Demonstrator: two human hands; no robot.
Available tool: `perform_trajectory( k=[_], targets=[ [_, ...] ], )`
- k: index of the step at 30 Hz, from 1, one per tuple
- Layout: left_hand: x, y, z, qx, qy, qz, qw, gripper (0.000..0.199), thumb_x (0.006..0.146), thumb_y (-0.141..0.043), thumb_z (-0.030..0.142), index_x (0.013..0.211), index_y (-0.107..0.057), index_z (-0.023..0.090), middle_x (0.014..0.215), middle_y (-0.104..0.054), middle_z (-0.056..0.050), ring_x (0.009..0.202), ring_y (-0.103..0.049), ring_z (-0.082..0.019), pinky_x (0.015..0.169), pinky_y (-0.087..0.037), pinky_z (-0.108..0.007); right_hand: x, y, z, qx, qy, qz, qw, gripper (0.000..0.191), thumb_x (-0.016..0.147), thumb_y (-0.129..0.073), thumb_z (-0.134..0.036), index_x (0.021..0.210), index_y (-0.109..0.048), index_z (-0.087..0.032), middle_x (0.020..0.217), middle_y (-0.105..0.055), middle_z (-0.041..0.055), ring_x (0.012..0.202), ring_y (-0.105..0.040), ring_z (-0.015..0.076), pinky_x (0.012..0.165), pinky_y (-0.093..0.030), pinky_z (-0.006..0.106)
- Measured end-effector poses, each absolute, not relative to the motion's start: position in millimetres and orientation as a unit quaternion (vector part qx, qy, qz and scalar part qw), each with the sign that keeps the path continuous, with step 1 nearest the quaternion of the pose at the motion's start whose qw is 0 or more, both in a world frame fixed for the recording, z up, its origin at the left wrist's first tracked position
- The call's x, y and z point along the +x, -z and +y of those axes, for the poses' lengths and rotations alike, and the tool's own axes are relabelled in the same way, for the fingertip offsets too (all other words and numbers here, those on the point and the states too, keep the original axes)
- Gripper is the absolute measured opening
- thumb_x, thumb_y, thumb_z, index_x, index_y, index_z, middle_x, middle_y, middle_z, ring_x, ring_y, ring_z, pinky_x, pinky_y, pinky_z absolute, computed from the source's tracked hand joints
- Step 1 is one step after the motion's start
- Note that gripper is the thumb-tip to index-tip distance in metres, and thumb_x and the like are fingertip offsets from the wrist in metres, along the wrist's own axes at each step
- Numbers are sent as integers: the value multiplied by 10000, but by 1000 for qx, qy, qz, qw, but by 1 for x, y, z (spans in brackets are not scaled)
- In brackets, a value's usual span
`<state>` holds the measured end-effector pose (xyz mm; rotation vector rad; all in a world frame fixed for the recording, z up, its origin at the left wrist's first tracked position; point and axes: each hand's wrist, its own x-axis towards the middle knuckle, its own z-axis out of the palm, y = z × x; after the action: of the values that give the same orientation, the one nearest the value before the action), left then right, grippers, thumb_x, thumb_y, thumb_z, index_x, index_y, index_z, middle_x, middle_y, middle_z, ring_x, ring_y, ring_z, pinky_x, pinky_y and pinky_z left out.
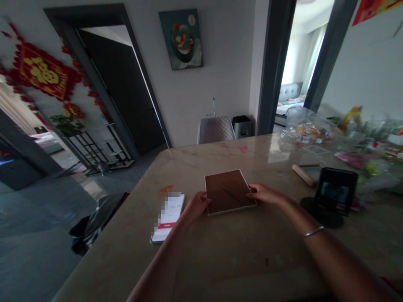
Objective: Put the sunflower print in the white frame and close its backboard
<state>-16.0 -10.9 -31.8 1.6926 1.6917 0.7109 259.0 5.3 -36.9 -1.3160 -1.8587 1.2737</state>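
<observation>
On a glossy, marbled tabletop [226, 251], a flat brown panel [220, 203], rectangular and white-rimmed, sits between two bare hands. The left hand [199, 203] pinches its left edge, the right hand [261, 194] its right, thumbs on top, seemingly to steady it while leaving its matte face uncovered. Whether it touches the tabletop is unclear. Left lies a slim phone [169, 219].
</observation>
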Motion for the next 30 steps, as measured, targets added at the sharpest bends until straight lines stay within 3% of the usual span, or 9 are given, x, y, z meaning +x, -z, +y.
perform_trajectory(
  k=[5,11,14,19,22,25,27,30],
  targets=[
    [-18,36,-9,671,-242,643,277,367,704,-523,269,1040,-560,126,764,-637,-49,671,-577,-143,581,-399,-236,258,39,6,-516,-414,-718,215,265,661,-557,-269,878,-608,-125,875,-657,78,784,-585,209,679,-418,298],
    [-19,33,-11,693,-227,644,233,254,696,-518,302,871,-595,134,779,-628,-52,668,-565,-138,566,-388,-229,258,36,2,-497,-398,-743,207,258,665,-546,-236,894,-610,-136,838,-659,55,730,-578,171,622,-404,248],
    [-18,28,-14,693,-221,651,218,219,708,-506,318,780,-585,128,735,-623,-55,637,-558,-134,549,-383,-230,260,34,2,-514,-363,-753,192,186,695,-528,-275,782,-618,-138,725,-651,38,639,-556,147,548,-376,226],
    [-15,16,-21,693,-195,658,222,250,737,-473,348,739,-580,122,634,-599,-41,564,-535,-124,512,-373,-225,262,33,3,-600,-291,-728,164,342,785,-402,-357,621,-594,-126,562,-608,49,502,-517,129,455,-329,223],
    [-13,10,-22,685,-212,667,204,331,761,-456,335,988,-556,116,696,-610,-41,601,-545,-125,546,-385,-226,259,29,1,-608,-245,-730,193,303,787,-393,-296,704,-627,-122,658,-651,82,590,-578,159,512,-388,239],
    [-11,7,-22,704,-199,667,140,441,790,-423,287,1221,-421,192,846,-610,-52,710,-561,-138,625,-392,-237,253,25,-1,-586,-182,-743,268,316,767,-378,-160,979,-610,-144,933,-659,98,826,-605,168,699,-431,253],
    [-11,6,-22,726,-160,661,107,436,811,-392,295,1245,-405,249,927,-595,-65,786,-563,-162,671,-391,-257,250,27,-2,-568,-154,-757,285,407,765,-350,-112,1117,-546,-170,1064,-615,90,959,-569,158,812,-408,261],
    [-10,7,-23,742,-119,654,89,420,831,-361,340,1237,-426,257,991,-578,-88,879,-550,-201,734,-386,-287,246,34,-2,-565,-131,-777,245,443,786,-332,-119,1192,-490,-199,1085,-604,85,991,-555,165,846,-401,284]
  ],
)
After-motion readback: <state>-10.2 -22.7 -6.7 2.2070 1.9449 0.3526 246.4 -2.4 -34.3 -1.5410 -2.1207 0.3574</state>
